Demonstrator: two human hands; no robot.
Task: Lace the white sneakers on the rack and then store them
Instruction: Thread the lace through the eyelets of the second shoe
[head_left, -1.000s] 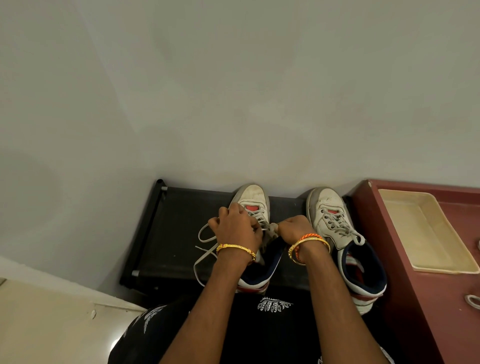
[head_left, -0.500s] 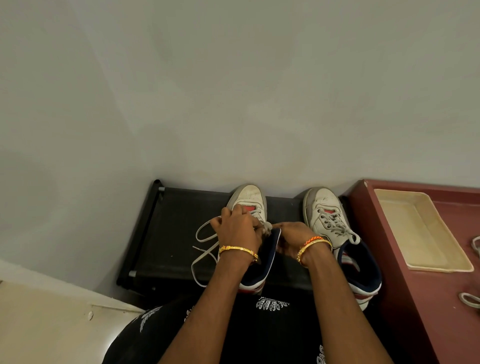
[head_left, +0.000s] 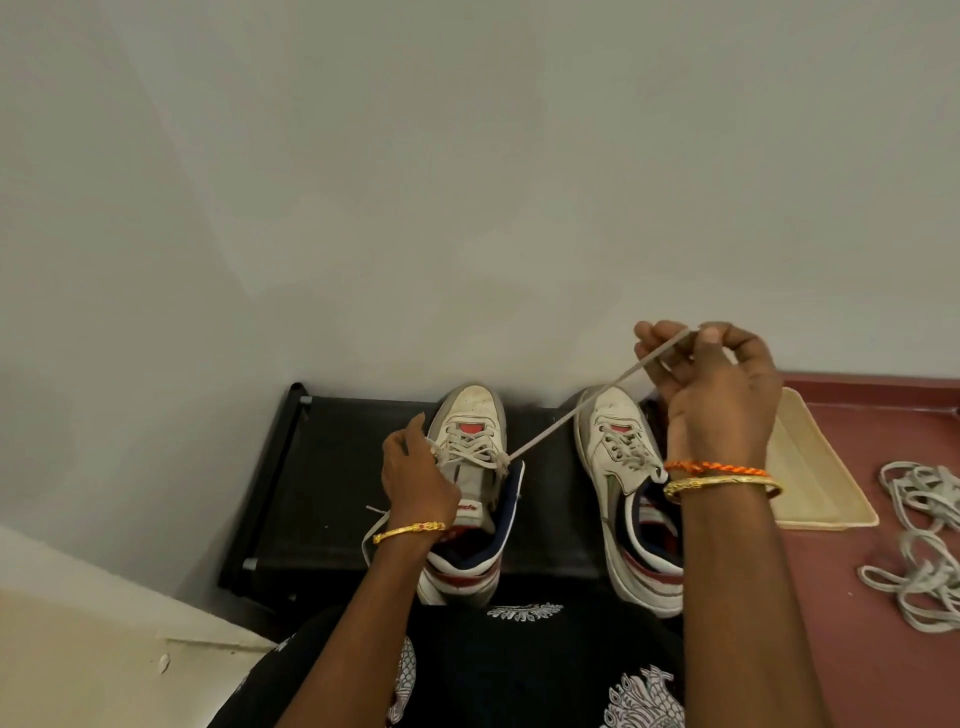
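Left sneaker: a white leather low-top sneaker with navy lining and a red tongue patch stands on the rack, toe toward the wall, tongue pulled up.
Lace: a flat off-white shoelace runs taut from an eyelet on the right side of this sneaker's upper rows, up and to the right, across the gap between the two shoes and over the toe of the second one, into the right hand.
Right hand: the right hand is raised above the second sneaker; thumb and curled fingers pinch the lace end, which passes between them near the fingertips.
Left hand: the left hand rests against the left side of the sneaker beside the laced eyelets, its fingers curled at the laces there; whether they pinch a strand, I cannot tell. A loose lace end trails out below this wrist.
Right sneaker: a matching white sneaker stands just beside the first, also toe to the wall, already laced.
Rack: a black metal-framed shoe rack with a dark shelf carries both shoes, against a pale wall.
Red surface: a dark red top adjoins the rack on the right.
Tray: a cream rectangular plastic tray lies on it, partly behind the right wrist.
Spare laces: loose bundles of pale laces lie near the tray.
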